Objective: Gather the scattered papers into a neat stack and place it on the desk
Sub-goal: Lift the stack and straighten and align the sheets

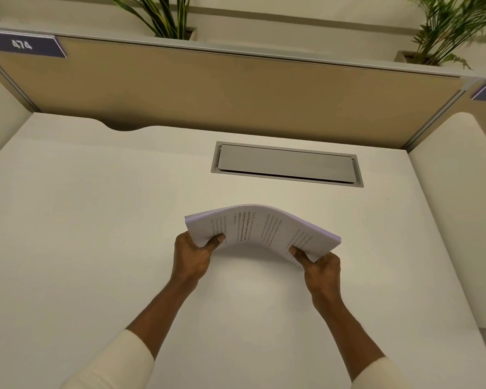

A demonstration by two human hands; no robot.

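Note:
A stack of white printed papers [260, 227] hangs above the middle of the white desk [96, 220], its edges lined up and its centre bowed upward. My left hand [192, 255] grips the stack's left end, thumb on top. My right hand [320, 266] grips its right end the same way. The text on the top sheet runs sideways and is blurred. No loose sheets show elsewhere on the desk.
A grey cable hatch [286, 164] is set into the desk behind the stack. A tan partition [208, 88] with a "474" label [23, 44] closes the back. Potted plants [163, 15] stand beyond it. A neighbouring desk [460, 206] adjoins on the right.

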